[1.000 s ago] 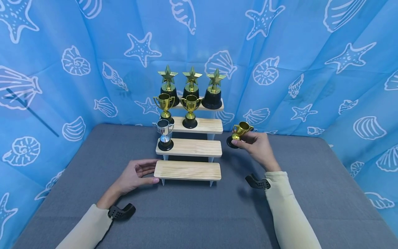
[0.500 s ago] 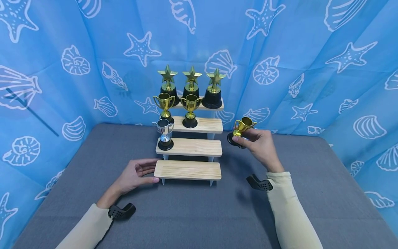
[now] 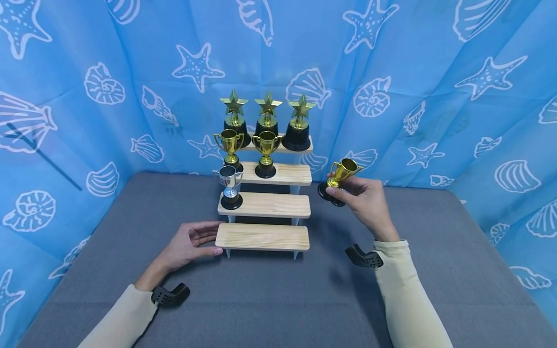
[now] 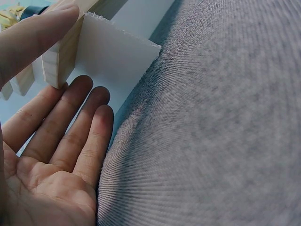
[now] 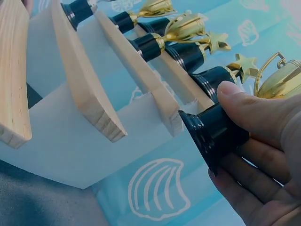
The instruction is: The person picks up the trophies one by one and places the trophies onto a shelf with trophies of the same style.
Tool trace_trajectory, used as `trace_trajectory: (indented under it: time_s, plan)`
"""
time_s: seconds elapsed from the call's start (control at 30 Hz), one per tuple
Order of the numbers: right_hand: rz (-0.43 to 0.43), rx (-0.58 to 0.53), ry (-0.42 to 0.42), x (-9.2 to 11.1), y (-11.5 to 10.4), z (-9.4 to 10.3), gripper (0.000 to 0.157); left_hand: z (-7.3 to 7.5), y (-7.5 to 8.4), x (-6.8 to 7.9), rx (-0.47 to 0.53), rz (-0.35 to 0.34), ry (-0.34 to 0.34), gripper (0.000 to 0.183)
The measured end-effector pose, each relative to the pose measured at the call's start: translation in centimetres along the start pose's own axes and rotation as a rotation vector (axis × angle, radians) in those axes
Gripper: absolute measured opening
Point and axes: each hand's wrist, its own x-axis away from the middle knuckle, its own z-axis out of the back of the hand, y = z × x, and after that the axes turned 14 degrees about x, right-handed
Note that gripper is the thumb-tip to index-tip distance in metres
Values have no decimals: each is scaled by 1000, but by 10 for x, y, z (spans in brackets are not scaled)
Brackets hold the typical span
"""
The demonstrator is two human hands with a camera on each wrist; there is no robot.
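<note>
In the head view, my right hand (image 3: 367,205) holds a gold trophy cup (image 3: 345,169) right of the wooden stepped stand (image 3: 263,237). The cup tilts to the right; the thumb lies on its black base (image 5: 217,132), which is near the shelf ends in the right wrist view. A second dark rim shows below the thumb; what it belongs to, I cannot tell. My left hand (image 3: 184,246) is at the left end of the lowest step, thumb at the front and fingers (image 4: 84,136) behind, fairly straight, touching the wood. A silver trophy cup (image 3: 230,181) stands on the second step.
Two gold trophy cups, left (image 3: 230,145) and middle (image 3: 266,152), stand on the third step. Three star trophies, one at right (image 3: 299,125), fill the top step. A blue seashell curtain (image 3: 391,58) hangs behind the grey cloth-covered table (image 3: 270,309).
My right hand has moved slightly up and to the right, lifting the gold trophy cup and tilting it further. My left hand stays at the stand.
</note>
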Motion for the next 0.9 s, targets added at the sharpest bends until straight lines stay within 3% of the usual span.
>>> trace_trajectory:
  time_s: [0.53,0.9]
  plan:
    - [29,18,24,-3,-7,-1,34,1,0,0,-16,8,5,66]
    - [64,24,14,-18,-18,-4,34,0,1,0,-5,1,-6,67]
